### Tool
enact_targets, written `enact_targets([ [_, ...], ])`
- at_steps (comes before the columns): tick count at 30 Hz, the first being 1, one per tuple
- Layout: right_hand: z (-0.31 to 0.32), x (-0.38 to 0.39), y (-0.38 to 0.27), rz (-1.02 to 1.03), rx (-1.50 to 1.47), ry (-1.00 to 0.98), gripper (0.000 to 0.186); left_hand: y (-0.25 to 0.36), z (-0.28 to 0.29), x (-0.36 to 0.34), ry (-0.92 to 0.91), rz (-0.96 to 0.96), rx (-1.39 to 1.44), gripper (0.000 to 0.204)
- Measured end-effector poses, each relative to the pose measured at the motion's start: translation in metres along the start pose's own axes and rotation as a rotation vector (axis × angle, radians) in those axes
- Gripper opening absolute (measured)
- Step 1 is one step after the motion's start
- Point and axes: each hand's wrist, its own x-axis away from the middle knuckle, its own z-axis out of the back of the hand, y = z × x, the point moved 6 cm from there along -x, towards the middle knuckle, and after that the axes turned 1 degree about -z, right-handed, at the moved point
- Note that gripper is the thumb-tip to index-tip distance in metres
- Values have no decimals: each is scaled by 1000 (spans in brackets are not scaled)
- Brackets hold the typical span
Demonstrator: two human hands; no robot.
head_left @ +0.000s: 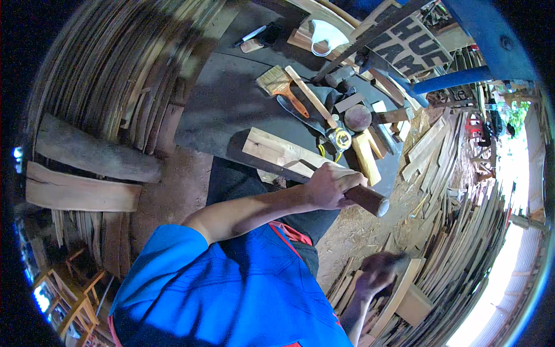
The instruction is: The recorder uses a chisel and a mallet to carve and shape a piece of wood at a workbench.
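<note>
My left hand [328,186] is closed around a chisel with a thick, round wooden handle [370,200]. The handle's end points right, and its thin dark blade [306,163] reaches the light wooden block [277,151]. The block lies along the near edge of the dark table, partly covered by my hand. Low on the right, my right hand [376,276] is smeared by motion. A dark blur shows at its fingers, and I cannot make out whether it is a held thing.
Beyond the block lie a brush [278,87], a yellow tape measure [339,139], a round wooden piece [357,117] and a white mask [328,37]. A long saw blade [376,34] slants behind them. Stacked boards [110,63] fill the left; wood strips [457,248] cover the right floor.
</note>
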Motion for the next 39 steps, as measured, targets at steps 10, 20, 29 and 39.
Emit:
enact_targets([
  [10,-21,13,72,-501,-100,153,16,-85,157,57,975,554,703,25],
  [20,-32,18,158,-808,-8,42,23,-64,277,93,1406,589,472,29],
  [29,-13,-66,207,-462,454,280,40,-46,254,66,1292,524,430,36],
  [39,-35,-154,255,-461,722,23,54,-32,244,63,1262,470,322,40],
])
